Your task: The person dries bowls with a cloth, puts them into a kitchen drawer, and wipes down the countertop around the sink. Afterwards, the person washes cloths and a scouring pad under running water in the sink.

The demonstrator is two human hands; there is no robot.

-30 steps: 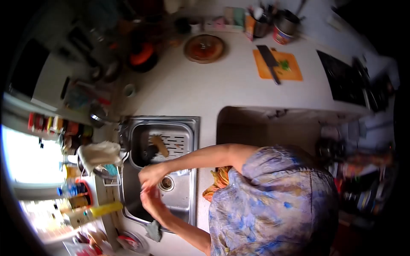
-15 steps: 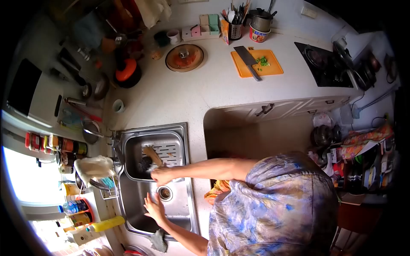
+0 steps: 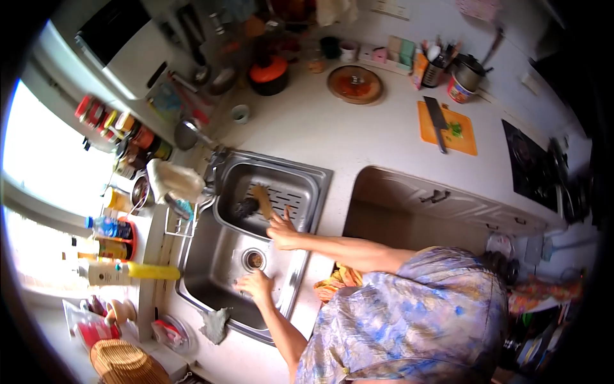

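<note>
Over the steel sink [image 3: 220, 281], my left hand [image 3: 257, 285] is open, its fingers apart just below the drain [image 3: 254, 259]. It holds nothing. My right hand [image 3: 283, 232] is at the near edge of the slotted drain basket [image 3: 300, 192], fingers apart and slightly blurred. In the basket lie a tan, flat-looking piece [image 3: 261, 200] and a dark scrubber-like clump [image 3: 246, 207]. My right fingertips are close to the tan piece's lower end; whether they touch it I cannot tell.
A faucet [image 3: 217, 157] rises at the sink's back edge. A grey cloth [image 3: 215, 325] hangs by the sink's corner. Farther along the counter are a glass lid [image 3: 355, 84] and an orange cutting board [image 3: 464, 141] with a cleaver [image 3: 437, 121] on it.
The view has turned, shifting the sink within it. My right hand, closed before at the basket's edge, now has its fingers apart. My left hand remains open over the basin.
</note>
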